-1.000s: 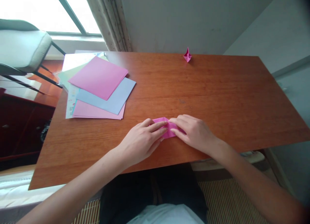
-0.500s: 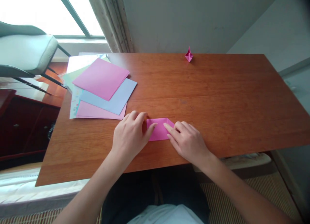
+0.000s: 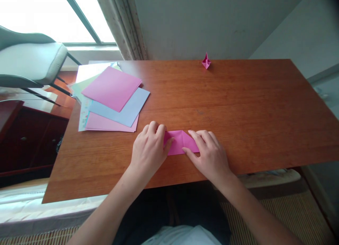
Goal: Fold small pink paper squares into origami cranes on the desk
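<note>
Here, close to the near edge of the table (image 3: 251, 114) and about midway along it, a pink paper (image 3: 178, 142) lies between two hands. Its long axis runs left to right, roughly along that edge, and the tapered end points right, the far side slanting in to the near corner. It is bright pink, folded to a narrow strip, with a crease crossing where the slant starts. The left hand (image 3: 149, 146) rests its thumb on the left end, fingers bent; whether they grip, I cannot tell. The right hand (image 3: 212, 151) is fairly wide, thumb and forefinger parted on the right end. On the table's left part, pale pink sheets (image 3: 113, 124), a blue sheet (image 3: 132, 101) and deeper pink sheets (image 3: 113, 87) overlap. By the table's far edge stands a small folded figure (image 3: 206, 62), tip up.
</note>
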`<state>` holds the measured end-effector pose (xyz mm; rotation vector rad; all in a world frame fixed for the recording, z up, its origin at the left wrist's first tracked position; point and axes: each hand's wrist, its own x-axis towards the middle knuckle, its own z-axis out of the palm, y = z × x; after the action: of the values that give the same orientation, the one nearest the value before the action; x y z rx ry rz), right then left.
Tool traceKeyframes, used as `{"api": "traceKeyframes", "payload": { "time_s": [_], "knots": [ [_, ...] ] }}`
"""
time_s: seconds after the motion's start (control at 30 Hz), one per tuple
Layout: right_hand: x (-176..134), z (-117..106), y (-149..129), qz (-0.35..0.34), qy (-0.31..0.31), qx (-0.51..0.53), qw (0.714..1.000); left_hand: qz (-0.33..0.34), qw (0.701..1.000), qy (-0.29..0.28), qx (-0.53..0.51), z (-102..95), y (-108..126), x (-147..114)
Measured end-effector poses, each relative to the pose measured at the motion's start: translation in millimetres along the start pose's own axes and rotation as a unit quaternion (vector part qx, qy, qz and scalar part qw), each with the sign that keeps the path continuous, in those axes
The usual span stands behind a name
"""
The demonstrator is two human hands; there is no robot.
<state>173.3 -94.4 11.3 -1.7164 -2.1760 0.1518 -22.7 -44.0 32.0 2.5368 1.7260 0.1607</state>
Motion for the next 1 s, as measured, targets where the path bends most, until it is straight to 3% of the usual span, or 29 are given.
{"api": "traceKeyframes", "payload": {
  "time_s": [0.23, 0.37, 0.5, 0.63, 0.77, 0.87, 1.0],
  "knots": [
    [1, -2, -12, 0.077, -0.032, 0.040, 0.996, 0.009, 0.999, 0.036, -0.014, 6.5, 3, -5],
    [1, -8, -19, 0.098, -0.027, -0.033, 0.994, 0.026, 0.998, 0.049, -0.020, 8.8, 3, -6],
    [-2, -15, -26, 0.114, -0.060, -0.070, 0.989, 0.065, 0.997, 0.047, -0.020, 11.8, 4, -8],
    [-2, -13, -25, 0.114, -0.079, -0.006, 0.990, 0.066, 0.996, 0.040, -0.048, 14.1, 4, -9],
    [0, -10, -21, 0.111, -0.008, 0.122, 0.986, 0.053, 0.986, 0.040, -0.152, 12.1, 3, -10],
    [0, -10, -24, 0.126, 0.074, 0.183, 0.972, 0.039, 0.946, 0.025, -0.321, 5.6, 6, -11],
    [-1, -9, -36, 0.098, 0.109, 0.203, 0.968, 0.010, 0.833, -0.037, -0.552, -3.6, 15, -9]
  ]
}}
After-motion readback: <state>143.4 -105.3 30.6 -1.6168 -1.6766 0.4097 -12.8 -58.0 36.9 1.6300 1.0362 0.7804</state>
